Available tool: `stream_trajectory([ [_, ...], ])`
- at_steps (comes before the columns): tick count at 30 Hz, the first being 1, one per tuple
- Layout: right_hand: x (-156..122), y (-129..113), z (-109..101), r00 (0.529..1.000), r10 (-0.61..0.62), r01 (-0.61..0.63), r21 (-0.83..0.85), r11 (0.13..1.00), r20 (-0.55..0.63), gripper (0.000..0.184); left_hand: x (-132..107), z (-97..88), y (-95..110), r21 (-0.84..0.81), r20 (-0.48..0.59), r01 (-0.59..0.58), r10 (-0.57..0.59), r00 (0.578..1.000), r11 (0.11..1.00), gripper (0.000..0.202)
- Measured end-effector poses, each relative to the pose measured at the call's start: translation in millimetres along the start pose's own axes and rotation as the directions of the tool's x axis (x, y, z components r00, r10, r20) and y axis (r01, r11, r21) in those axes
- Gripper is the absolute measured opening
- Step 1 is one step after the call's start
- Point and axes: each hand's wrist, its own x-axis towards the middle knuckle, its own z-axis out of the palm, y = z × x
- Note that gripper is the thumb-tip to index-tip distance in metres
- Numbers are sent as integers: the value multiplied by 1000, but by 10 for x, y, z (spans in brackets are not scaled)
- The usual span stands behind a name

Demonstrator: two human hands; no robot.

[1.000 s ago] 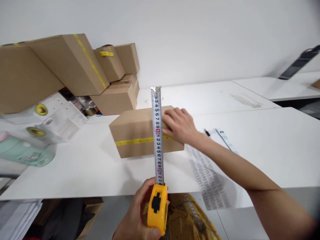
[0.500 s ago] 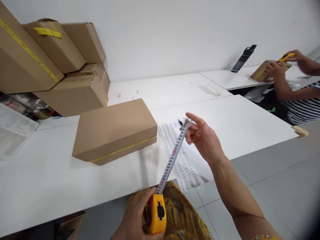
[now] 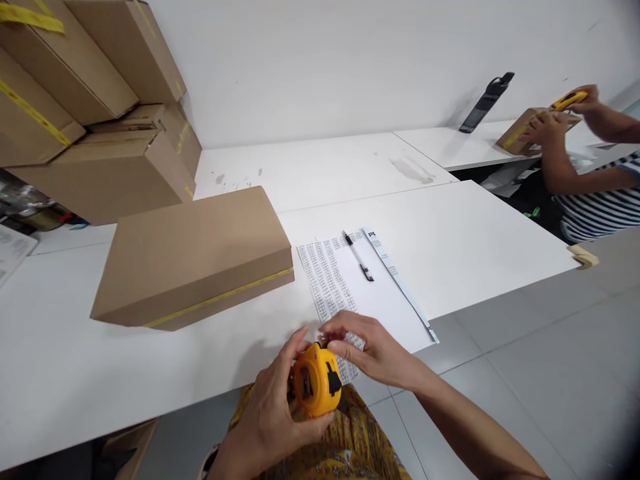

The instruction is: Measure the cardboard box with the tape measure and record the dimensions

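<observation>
My left hand [image 3: 273, 407] is wrapped round a yellow tape measure [image 3: 316, 381] with a black slide button, held just off the table's front edge above my lap. The blade is almost wholly inside the case. At its mouth, the thumb and bent fingers of my right hand [image 3: 373, 347] close around the blade's end, which they partly hide. Beyond both hands lies a printed sheet [image 3: 325, 280] covered in rows of figures, with a black-and-clear pen [image 3: 358, 256] on the papers. A closed cardboard box [image 3: 200, 250] with yellow tape rests left of the sheet.
Several cardboard boxes [image 3: 110, 163] are stacked at the back left against the wall. A dark bottle [image 3: 486, 103] stands at the far right. There a co-worker in a striped top handles a small box [image 3: 515, 137] and a yellow tool [image 3: 569, 101]. The white table [image 3: 480, 260] ends at the right.
The blade, drawn out long before, has run back into the case. My right hand has come down and left to the tape measure's mouth. The view has shifted slightly right.
</observation>
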Motion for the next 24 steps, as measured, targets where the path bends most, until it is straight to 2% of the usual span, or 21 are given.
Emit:
stream_trajectory([
  [1,56,54,-100,999,11,-12,-50,999,-32,17,68,-24,52,74,0,-35,35,999,997,104],
  [3,224,215,-374,981,60,-98,-207,973,-183,23,230,-74,162,253,9,-117,118,993,961,97],
  [4,331,316,-525,957,85,-180,-338,924,-277,24,319,-93,216,344,11,-152,158,987,927,93],
  [6,572,530,-800,895,139,-380,-562,735,-424,23,506,-111,314,518,21,-187,207,978,835,83],
  [8,805,727,-990,857,227,-503,-653,567,-463,25,688,-102,392,672,25,-152,184,983,725,76],
  [10,985,877,-1090,863,283,-505,-695,512,-418,26,849,-86,447,783,28,-99,125,992,614,70],
  [12,1089,971,-1144,906,281,-422,-699,578,-315,18,982,-80,483,845,38,-69,69,997,530,65],
  [14,1120,1009,-1214,942,258,-335,-604,723,-213,19,1078,-95,504,876,51,-54,20,999,479,61],
  [16,1101,992,-1329,954,258,-297,-359,885,-155,26,1135,-119,510,894,64,-55,-5,998,444,59],
  [17,1083,966,-1401,955,257,-282,-194,939,-145,29,1151,-127,508,899,71,-64,1,997,433,59],
  [19,1044,896,-1549,957,239,-225,103,969,-165,34,1171,-111,502,889,101,-117,60,993,442,60],
  [20,1031,862,-1613,956,225,-187,196,963,-191,35,1182,-79,505,870,124,-162,110,986,465,61],
  [22,1030,822,-1699,947,191,-120,267,956,-257,39,1228,52,545,803,178,-269,218,960,531,66],
  [24,1073,841,-1722,928,163,-83,239,967,-336,39,1332,272,644,727,240,-375,300,924,575,69],
])
